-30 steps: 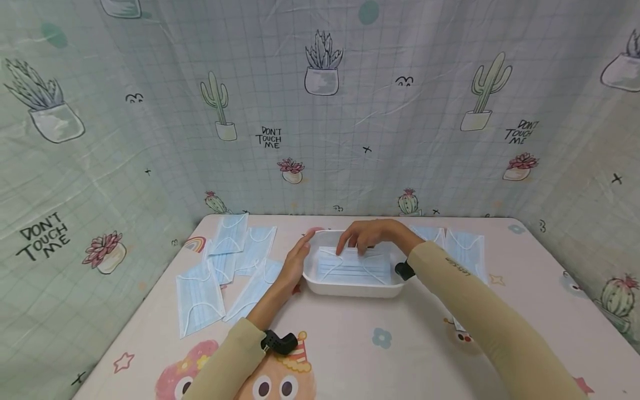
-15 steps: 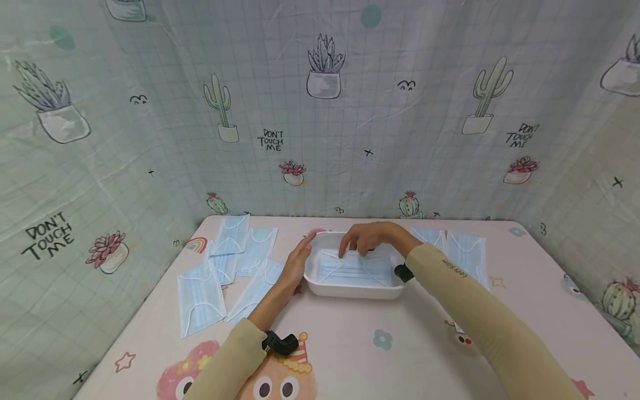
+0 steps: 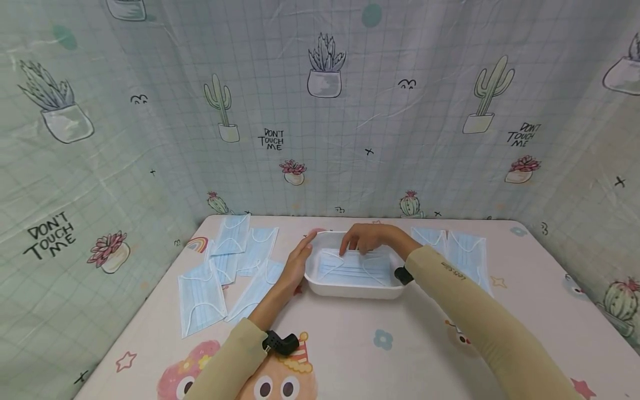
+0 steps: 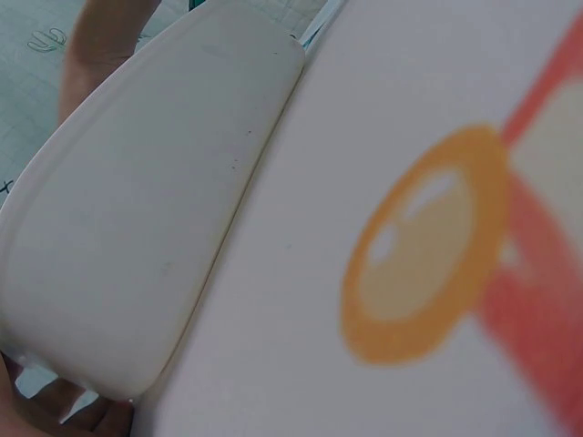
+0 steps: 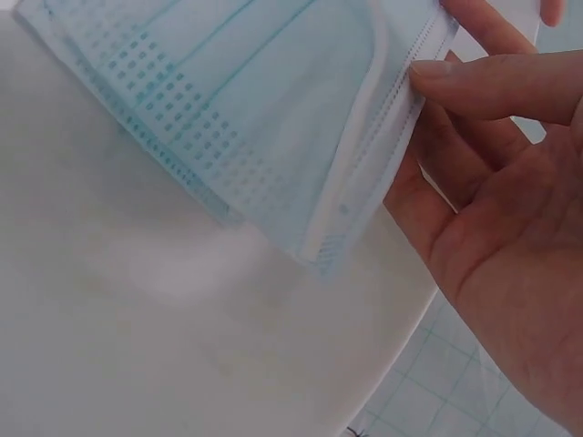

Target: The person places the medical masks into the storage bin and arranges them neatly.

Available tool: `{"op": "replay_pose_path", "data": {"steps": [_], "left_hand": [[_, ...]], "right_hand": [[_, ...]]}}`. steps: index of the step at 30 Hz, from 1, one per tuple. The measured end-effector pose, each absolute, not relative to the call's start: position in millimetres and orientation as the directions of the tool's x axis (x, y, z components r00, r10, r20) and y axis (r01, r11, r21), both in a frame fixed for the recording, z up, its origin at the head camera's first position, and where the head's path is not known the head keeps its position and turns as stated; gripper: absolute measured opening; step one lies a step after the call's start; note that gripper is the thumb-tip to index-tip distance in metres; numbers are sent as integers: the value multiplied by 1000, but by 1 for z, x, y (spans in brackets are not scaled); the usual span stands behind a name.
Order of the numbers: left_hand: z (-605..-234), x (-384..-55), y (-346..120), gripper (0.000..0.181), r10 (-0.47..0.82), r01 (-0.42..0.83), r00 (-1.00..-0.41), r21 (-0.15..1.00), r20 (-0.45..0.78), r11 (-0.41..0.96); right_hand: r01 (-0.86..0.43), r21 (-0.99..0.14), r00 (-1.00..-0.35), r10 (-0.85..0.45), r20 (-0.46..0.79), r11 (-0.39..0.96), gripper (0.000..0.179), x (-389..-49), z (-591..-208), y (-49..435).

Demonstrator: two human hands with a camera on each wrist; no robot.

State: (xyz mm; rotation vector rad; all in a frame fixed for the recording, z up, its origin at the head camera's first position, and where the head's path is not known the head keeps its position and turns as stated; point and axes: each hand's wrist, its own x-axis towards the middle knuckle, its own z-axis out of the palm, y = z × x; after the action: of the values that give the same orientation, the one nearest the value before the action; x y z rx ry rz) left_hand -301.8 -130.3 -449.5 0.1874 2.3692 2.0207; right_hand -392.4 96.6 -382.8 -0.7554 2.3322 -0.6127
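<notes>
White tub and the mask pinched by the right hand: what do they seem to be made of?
White tub: probably moulded plastic, smooth with a dull sheen; its wall curves round the corners without a visible seam.
Mask: likely thin nonwoven fabric, matte, judging by its pleat lines and embossed dots.
Ear loop: soft-looking white cord, perhaps elastic, though stills can't confirm stretch.

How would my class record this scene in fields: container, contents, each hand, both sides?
Container: white rectangular plastic tub on pale pink printed tabletop
Contents: light blue pleated mask, white ear loops; others unclear
Left hand: against the tub's left end
Right hand: pinches this mask's edge
Left: overlapping blue masks
Right: more masks, partly hidden by beige sleeve
</notes>
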Motion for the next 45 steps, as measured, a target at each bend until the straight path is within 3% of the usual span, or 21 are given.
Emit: {"op": "replay_pose_path", "data": {"steps": [7, 20, 45], "left_hand": [[-469, -315, -133, 50, 96, 84, -993, 984, 70, 159], [-472, -317, -135, 50, 105, 87, -992, 984, 71, 155], [-472, -316, -134, 49, 94, 68, -994, 985, 53, 159]], "right_hand": [[-370, -576, -657, -644, -392, 729, 54, -393, -384, 95], [-372, -553, -661, -631, -406, 745, 55, -397, -388, 94], [-315, -640, -614, -665, -425, 701, 47, -392, -377, 97]]}}
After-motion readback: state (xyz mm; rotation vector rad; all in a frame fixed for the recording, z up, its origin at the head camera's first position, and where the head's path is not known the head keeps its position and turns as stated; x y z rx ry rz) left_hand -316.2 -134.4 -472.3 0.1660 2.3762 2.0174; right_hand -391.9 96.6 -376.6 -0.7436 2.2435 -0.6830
